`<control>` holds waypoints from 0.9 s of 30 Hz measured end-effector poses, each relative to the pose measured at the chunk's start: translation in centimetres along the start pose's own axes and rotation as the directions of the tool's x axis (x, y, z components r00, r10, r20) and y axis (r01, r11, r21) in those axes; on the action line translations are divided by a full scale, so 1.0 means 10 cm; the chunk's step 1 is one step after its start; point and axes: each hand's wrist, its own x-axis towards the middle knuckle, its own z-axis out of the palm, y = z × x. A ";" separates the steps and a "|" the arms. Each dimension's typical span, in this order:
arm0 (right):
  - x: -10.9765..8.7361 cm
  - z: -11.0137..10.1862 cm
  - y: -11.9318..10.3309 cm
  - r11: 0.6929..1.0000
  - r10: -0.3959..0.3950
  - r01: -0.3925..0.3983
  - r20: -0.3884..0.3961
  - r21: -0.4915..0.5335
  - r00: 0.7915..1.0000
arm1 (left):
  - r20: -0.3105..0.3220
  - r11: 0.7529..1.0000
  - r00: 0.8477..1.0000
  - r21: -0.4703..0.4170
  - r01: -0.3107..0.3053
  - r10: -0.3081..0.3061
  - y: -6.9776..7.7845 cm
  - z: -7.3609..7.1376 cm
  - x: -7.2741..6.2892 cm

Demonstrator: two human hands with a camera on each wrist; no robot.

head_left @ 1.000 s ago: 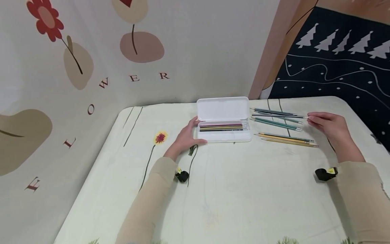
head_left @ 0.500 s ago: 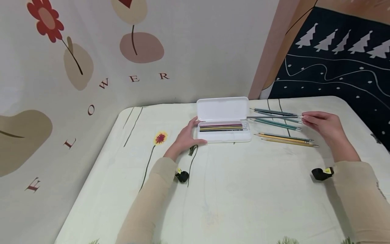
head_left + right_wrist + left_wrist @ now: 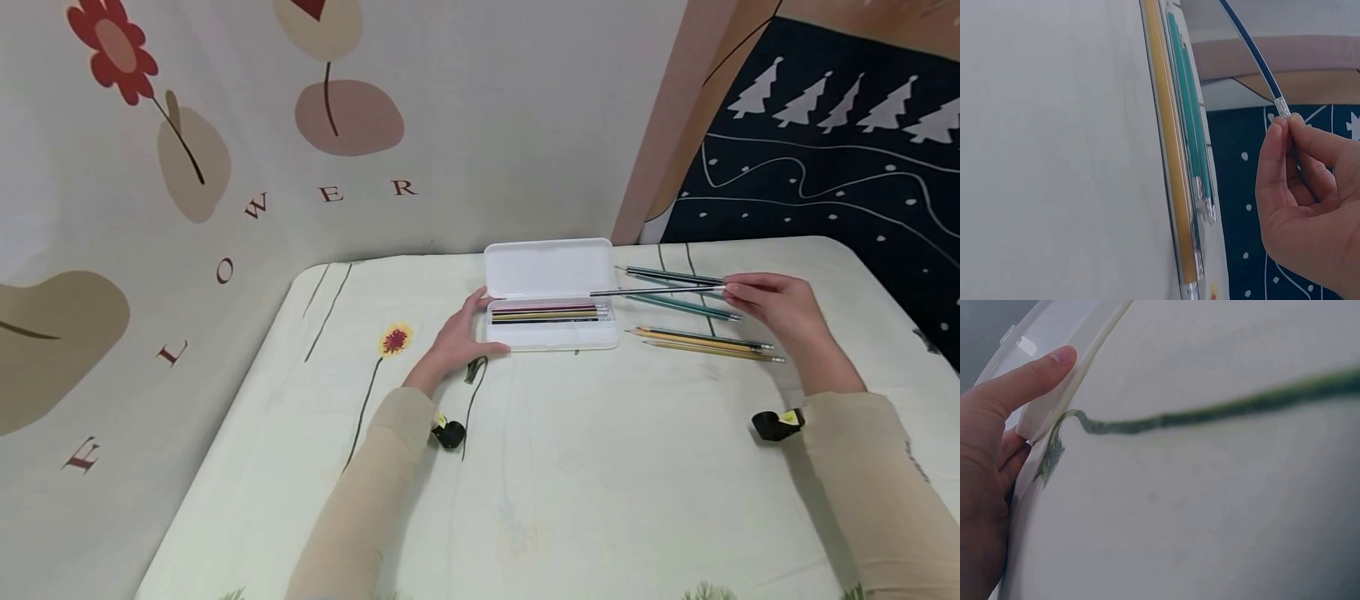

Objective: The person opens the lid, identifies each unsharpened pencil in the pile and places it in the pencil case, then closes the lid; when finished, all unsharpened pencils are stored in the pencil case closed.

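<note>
The thin dark blue pencil (image 3: 656,291) you hold is light, stiff and slick-lacquered, so I judge the eraser-end ferrule the surest hold. Your right hand (image 3: 776,307) pinches it there between fingertips (image 3: 1285,134), the shaft lifted level, its tip over the open white plastic pencil case (image 3: 551,293). Your left hand (image 3: 457,337) lies relaxed against the case's left end, thumb on its rim. Teal pencils (image 3: 686,305) and yellow pencils (image 3: 705,343) lie on the table (image 3: 570,467) just beside your right hand.

Scattered red letters "FLOWER" on the beige wall cloth (image 3: 247,208).
</note>
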 end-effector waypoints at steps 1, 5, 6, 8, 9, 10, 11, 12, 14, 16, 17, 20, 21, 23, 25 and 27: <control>0.00 0.03 -0.01 1.000 0.006 -0.006 0.000 0.006 1.000 | -0.001 1.000 1.000 0.000 0.001 -0.001 0.00 0.00 0.00; 0.00 0.12 -0.03 1.000 0.017 -0.017 0.000 -0.021 1.000 | -0.003 1.000 1.000 0.006 0.003 -0.003 0.00 0.00 0.00; 0.01 0.14 -0.03 0.999 0.014 -0.014 0.004 -0.031 1.000 | -0.003 1.000 1.000 0.008 0.004 -0.004 0.00 0.00 0.00; 0.02 0.17 -0.03 0.998 0.014 -0.013 0.012 -0.057 1.000 | -0.002 1.000 1.000 0.010 0.007 -0.007 -0.01 0.00 0.00; 0.03 0.19 -0.03 0.998 0.013 -0.012 0.015 -0.068 1.000 | -0.001 1.000 1.000 0.011 0.007 -0.007 -0.01 0.00 0.00; 0.03 0.21 -0.02 0.996 0.011 -0.009 0.017 -0.092 1.000 | -0.001 1.000 1.000 0.012 0.007 -0.007 -0.01 0.01 0.01; 0.04 0.23 -0.02 0.994 0.008 -0.005 0.021 -0.105 1.000 | -0.001 1.000 1.000 0.012 0.007 -0.007 -0.01 0.01 0.01; 0.04 0.25 -0.02 0.993 0.006 -0.003 0.024 -0.117 1.000 | 0.000 1.000 1.000 0.011 0.006 -0.006 -0.01 0.00 0.01; 0.05 0.29 -0.01 0.994 0.003 0.001 0.036 -0.107 0.999 | -0.002 1.000 1.000 0.009 0.001 -0.001 -0.01 0.01 0.01; 0.05 0.32 -0.01 0.995 -0.003 0.007 0.045 -0.097 0.999 | -0.003 1.000 1.000 0.008 -0.005 0.005 -0.02 0.01 0.02; 0.05 0.34 0.00 0.997 -0.006 0.010 0.050 -0.082 0.999 | -0.003 1.000 1.000 0.007 -0.006 0.006 -0.02 0.01 0.02; 0.06 0.41 0.00 0.996 -0.014 0.019 0.058 -0.084 0.998 | -0.003 1.000 1.000 0.004 -0.007 0.007 -0.03 0.02 0.02; 0.07 0.43 0.00 0.994 -0.017 0.023 0.057 -0.104 0.998 | -0.002 1.000 1.000 0.004 -0.006 0.006 -0.03 0.02 0.02; 0.07 0.47 0.00 0.994 -0.018 0.024 0.061 -0.109 0.998 | -0.002 1.000 1.000 0.001 -0.004 0.004 -0.04 0.02 0.03; 0.09 0.52 0.01 0.993 -0.015 0.023 0.065 -0.120 0.998 | -0.003 1.000 1.000 0.003 -0.003 0.003 -0.04 0.01 0.02; 0.09 0.56 0.01 0.991 -0.011 0.020 0.069 -0.133 0.998 | -0.004 1.000 1.000 0.002 -0.002 0.002 -0.03 0.01 0.02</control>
